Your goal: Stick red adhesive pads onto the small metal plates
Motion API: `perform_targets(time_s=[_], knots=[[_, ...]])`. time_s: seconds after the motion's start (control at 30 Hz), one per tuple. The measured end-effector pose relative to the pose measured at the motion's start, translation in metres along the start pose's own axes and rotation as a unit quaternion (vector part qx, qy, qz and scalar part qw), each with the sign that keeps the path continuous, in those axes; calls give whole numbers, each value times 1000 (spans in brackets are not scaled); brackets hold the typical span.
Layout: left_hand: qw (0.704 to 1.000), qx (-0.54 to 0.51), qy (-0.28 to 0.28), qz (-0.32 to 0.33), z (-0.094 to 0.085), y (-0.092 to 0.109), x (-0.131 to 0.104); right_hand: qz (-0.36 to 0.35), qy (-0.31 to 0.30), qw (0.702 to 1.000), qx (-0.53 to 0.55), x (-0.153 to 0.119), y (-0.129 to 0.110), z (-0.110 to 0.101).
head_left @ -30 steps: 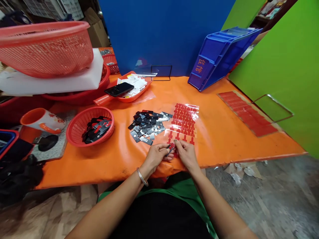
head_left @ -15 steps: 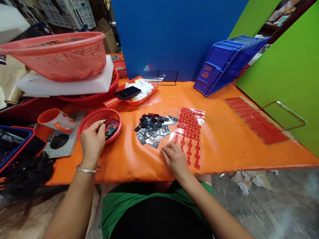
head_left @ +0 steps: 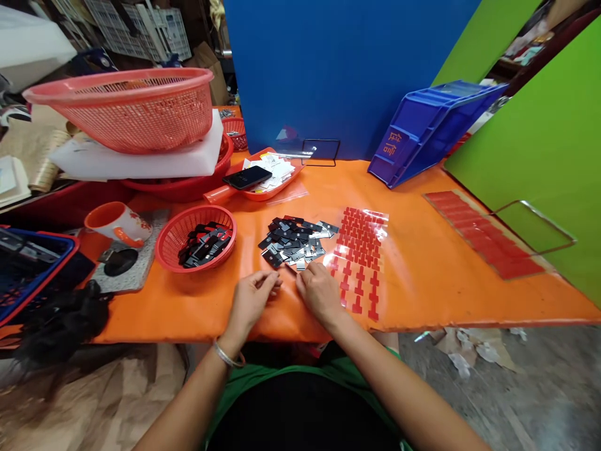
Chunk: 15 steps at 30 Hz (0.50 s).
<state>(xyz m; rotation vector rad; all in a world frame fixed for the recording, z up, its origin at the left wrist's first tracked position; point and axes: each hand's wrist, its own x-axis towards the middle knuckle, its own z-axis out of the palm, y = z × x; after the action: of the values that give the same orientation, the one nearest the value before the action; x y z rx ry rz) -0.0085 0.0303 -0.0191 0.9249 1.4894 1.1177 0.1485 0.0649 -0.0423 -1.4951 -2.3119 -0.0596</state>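
Observation:
Small flat black-and-grey plates [head_left: 293,238] lie heaped on the orange table just beyond my hands. My left hand [head_left: 248,302] is in front of the heap, its thumb and fingertips pinched together; what they hold, if anything, is hidden. My right hand [head_left: 322,293] is curled at the near edge of the heap, with its fingertips on a small dark plate [head_left: 291,268]. Under and beside its knuckles lies a clear sheet of red T-shaped stickers [head_left: 359,235]. To the left, a red plastic basket [head_left: 164,241] holds more black plates, some showing red.
Behind the heap, a phone [head_left: 247,177] rests on a red scoop [head_left: 220,195] of paper slips. A mug [head_left: 117,223] stands left of the basket. A large pink basket [head_left: 126,116] sits on white foam at the back left. A blue crate [head_left: 408,134] leans at the back right.
My left hand has left the red basket and moved right, close to my right hand. My right hand has curled in at the heap's near edge. The view has shifted slightly.

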Motion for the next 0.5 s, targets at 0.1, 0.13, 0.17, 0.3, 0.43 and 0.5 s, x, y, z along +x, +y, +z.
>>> perform_targets(time_s=[0.1,0.13,0.17,0.3,0.43,0.5], knots=[[991,-116,-4,-71,22,-10,-6,13,38,999,31,-12,-2,-7],[987,-142,-1,-79,28,-11,-7,11,47,998,45,-18,-3,-9],[984,-159,0,-81,34,-12,-9,5,54,997,58,-23,-5,-11],[988,-144,-25,-49,47,-13,-11,-15,63,990,126,-44,-10,-20],[998,-26,-57,18,47,-17,-9,-32,54,973,222,-58,-3,-26],[993,83,-44,69,44,-15,-8,-29,64,967,245,-61,5,-27]])
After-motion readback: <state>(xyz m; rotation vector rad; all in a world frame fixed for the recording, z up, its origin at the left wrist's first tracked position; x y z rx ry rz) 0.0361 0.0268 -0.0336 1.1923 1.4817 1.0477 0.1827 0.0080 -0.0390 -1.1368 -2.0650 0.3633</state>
